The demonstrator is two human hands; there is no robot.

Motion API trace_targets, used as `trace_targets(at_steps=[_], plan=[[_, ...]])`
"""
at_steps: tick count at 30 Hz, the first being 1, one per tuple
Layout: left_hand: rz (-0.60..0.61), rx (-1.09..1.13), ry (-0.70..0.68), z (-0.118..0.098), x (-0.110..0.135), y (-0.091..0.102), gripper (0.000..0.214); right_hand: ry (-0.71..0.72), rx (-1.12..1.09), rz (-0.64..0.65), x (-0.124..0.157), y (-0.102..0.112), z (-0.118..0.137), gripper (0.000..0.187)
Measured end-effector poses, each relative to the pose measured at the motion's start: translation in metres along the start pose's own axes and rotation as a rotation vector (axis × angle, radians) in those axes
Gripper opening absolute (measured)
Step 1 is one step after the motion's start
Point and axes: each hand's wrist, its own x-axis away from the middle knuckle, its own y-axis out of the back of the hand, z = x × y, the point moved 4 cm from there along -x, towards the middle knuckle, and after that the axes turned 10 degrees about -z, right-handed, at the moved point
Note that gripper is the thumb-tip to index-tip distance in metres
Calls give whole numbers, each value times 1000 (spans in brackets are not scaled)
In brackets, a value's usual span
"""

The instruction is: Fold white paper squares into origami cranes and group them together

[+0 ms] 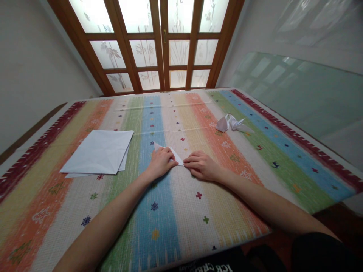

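A folded piece of white paper point(177, 158) lies on the tablecloth in front of me, partly covered by my fingers. My left hand point(162, 160) is closed over its left part, thumb pressed toward the lower edge, and one pointed corner sticks up behind the knuckles. At the paper's right tip, my right hand point(202, 164) pinches with its fingers held together. How many layers the paper has is too small to tell.
A loose stack of white paper sheets point(96, 151) lies to the left. Folded paper cranes point(231, 123) rest at the back right. The striped tablecloth point(159, 223) covers the table. Behind it stand wood-framed glass doors point(161, 45), and a pale green glass panel point(300, 90) leans at the right wall.
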Motion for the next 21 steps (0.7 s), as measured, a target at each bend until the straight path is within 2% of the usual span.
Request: trace_targets(at_steps=[7, 12, 15, 18, 21], plan=[[-64, -20, -27, 0, 3, 0, 22, 68, 142, 32, -2, -1, 15, 22], [-66, -22, -38, 2, 2, -3, 22, 123, 160, 28, -2, -7, 22, 24], [-85, -24, -31, 4, 3, -5, 21, 102, 169, 58, -3, -9, 25, 25], [-165, -44, -49, 1, 6, 1, 24, 57, 169, 75, -4, -10, 26, 24], [-335, -124, -97, -8, 14, 24, 28, 24, 157, 77, -5, -10, 26, 22]])
